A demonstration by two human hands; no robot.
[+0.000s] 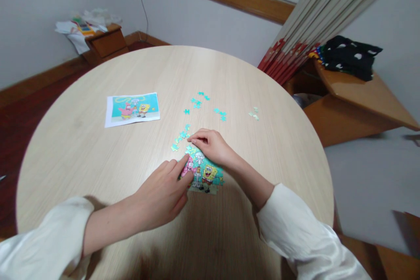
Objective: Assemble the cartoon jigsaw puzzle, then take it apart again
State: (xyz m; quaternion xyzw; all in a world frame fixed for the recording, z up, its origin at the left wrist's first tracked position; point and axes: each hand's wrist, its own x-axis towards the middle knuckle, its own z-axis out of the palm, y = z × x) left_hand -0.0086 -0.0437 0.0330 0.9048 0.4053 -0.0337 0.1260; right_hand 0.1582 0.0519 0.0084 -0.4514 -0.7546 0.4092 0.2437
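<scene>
A partly joined jigsaw puzzle (209, 173) with cartoon figures lies flat near the middle of the table. My left hand (166, 188) rests over its left side, index finger stretched onto the upper left part and thumb apart from it. Above the puzzle's top edge, my right hand (211, 144) is closed in a pinch, its fingertips on a small turquoise puzzle piece mostly hidden by them. Loose puzzle pieces (175, 147) trail up beside the fingertips. The right palm hides part of the puzzle's upper right.
A printed reference picture (134, 108) lies at the left of the round table (82, 148). More turquoise pieces (197, 104) are scattered farther back, and pale pieces (254, 114) lie to the right. Wooden stools (106, 43) and a wooden cabinet (357, 109) stand beyond the table.
</scene>
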